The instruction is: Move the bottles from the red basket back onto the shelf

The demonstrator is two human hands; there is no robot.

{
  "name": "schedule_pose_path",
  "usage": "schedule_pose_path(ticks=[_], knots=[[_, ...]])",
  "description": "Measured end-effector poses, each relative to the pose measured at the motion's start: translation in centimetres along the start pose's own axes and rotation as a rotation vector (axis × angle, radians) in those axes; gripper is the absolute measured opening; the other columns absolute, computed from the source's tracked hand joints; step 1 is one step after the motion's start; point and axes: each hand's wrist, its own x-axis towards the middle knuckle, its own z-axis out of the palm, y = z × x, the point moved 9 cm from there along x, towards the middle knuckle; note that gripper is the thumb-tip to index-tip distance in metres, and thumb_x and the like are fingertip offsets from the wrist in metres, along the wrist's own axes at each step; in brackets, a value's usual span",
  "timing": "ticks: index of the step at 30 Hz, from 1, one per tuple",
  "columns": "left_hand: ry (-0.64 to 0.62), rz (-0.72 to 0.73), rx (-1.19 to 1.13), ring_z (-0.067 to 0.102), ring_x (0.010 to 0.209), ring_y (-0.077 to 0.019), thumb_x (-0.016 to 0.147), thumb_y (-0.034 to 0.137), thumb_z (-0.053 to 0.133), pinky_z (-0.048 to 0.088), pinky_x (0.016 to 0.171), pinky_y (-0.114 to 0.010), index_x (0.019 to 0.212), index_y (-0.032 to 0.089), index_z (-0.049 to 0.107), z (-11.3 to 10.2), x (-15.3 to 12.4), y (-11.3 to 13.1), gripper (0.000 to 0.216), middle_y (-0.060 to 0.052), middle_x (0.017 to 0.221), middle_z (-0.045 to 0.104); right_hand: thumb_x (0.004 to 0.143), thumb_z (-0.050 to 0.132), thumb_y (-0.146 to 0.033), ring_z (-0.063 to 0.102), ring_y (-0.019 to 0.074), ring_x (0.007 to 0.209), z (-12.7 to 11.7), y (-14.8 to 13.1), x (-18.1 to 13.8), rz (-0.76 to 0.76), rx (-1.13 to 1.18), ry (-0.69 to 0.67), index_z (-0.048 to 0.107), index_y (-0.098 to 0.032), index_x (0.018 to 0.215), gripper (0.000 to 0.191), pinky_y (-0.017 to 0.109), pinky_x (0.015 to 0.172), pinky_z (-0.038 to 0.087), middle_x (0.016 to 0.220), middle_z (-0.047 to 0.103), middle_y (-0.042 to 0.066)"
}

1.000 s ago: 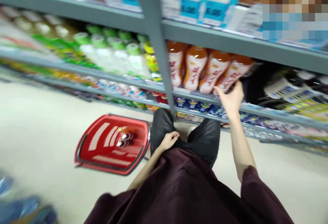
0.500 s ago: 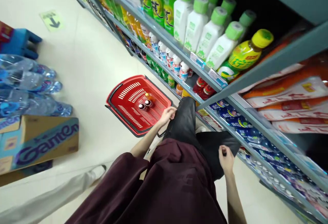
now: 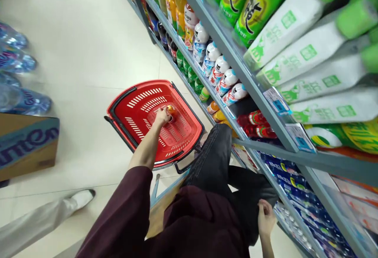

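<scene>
My left hand [image 3: 162, 117] reaches down into a red plastic basket [image 3: 187, 132] on the floor. Its fingers bend over the tops of small bottles standing in the basket and partly cover them. Beside the fingertips shows a bottle with an orange-yellow top [image 3: 171, 109]; a dark cap with a white rim [image 3: 170, 119] peeks out next to the hand. Whether the fingers grip a bottle is unclear. My right hand [image 3: 266, 215] rests on my dark trouser leg, its fingers loosely curled with nothing visible in them.
Drink shelves [image 3: 224, 33] run along the right, with white green-capped bottles [image 3: 307, 53] close by. Packs of water bottles [image 3: 23, 96] and a carton [image 3: 29, 143] stand at the left. Another person's leg [image 3: 53, 214] is at lower left. A low stool [image 3: 161, 210] is beneath me.
My left hand has gone from my knee down into the basket, onto the small bottles. My right hand stays at my leg. The view has moved closer to the basket and shelves.
</scene>
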Motion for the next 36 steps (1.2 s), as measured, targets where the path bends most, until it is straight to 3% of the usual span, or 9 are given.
schedule_pose_path(ticks=[4,8,14,18,25,31,36], knots=[[-0.064,0.040,0.066,0.054,0.121,-0.0360,0.079,0.015,0.064,0.042,0.107,-0.045,0.129,0.009,0.062,2.3,4.2,0.7,0.051,-0.023,0.140,0.052,0.071,0.063,-0.070,0.077,0.0364,0.089,0.3,-0.6,-0.4,0.022,-0.107,-0.036,0.073,-0.021,0.092,0.054,0.047,0.085,0.062,0.090,0.078,0.009],[-0.074,0.045,0.122,0.051,0.121,-0.0400,0.081,0.018,0.063,0.044,0.100,-0.048,0.119,0.008,0.065,3.7,6.2,0.8,0.040,-0.025,0.133,0.052,0.071,0.063,-0.071,0.076,0.0355,0.089,0.5,-1.2,-0.9,0.048,-0.142,-0.053,0.074,-0.021,0.093,0.055,0.046,0.083,0.062,0.092,0.079,0.009],[-0.056,0.024,0.163,0.058,0.110,-0.0388,0.085,0.027,0.063,0.049,0.093,-0.047,0.128,0.008,0.060,3.6,6.2,0.4,0.048,-0.027,0.135,0.048,0.072,0.061,-0.073,0.074,0.0349,0.088,0.7,-1.5,-1.0,0.049,-0.193,-0.048,0.075,-0.021,0.092,0.057,0.048,0.086,0.059,0.094,0.078,0.010],[0.033,0.048,0.149,0.061,0.105,-0.0349,0.089,0.035,0.059,0.049,0.095,-0.044,0.127,0.007,0.058,1.5,4.7,1.1,0.048,-0.024,0.131,0.050,0.073,0.060,-0.072,0.074,0.0350,0.090,0.9,-1.4,-0.9,0.033,-0.190,-0.037,0.075,-0.021,0.092,0.056,0.048,0.088,0.058,0.097,0.078,0.010],[0.139,0.287,0.207,0.060,0.094,-0.0280,0.086,0.037,0.057,0.049,0.086,-0.035,0.108,0.013,0.063,-5.0,-2.9,6.5,0.033,-0.013,0.106,0.056,0.075,0.057,-0.068,0.072,0.0323,0.087,1.8,-0.5,-0.6,0.032,-0.151,-0.052,0.075,-0.018,0.094,0.057,0.047,0.089,0.056,0.096,0.077,0.012],[0.205,0.559,0.253,0.060,0.084,-0.0236,0.089,0.042,0.050,0.048,0.078,-0.031,0.099,0.017,0.062,-11.2,-14.5,15.0,0.030,-0.010,0.100,0.058,0.077,0.054,-0.066,0.070,0.0290,0.084,2.3,-1.3,-0.9,-0.012,-0.070,-0.017,0.074,-0.018,0.093,0.054,0.044,0.085,0.056,0.093,0.075,0.012],[0.254,0.789,0.212,0.066,0.085,-0.0239,0.094,0.053,0.047,0.050,0.076,-0.032,0.104,0.021,0.062,-14.4,-24.6,21.3,0.037,-0.006,0.105,0.061,0.080,0.055,-0.060,0.069,0.0282,0.081,2.5,-3.7,-1.1,-0.080,0.051,-0.004,0.073,-0.019,0.089,0.046,0.044,0.082,0.055,0.085,0.074,0.011]])
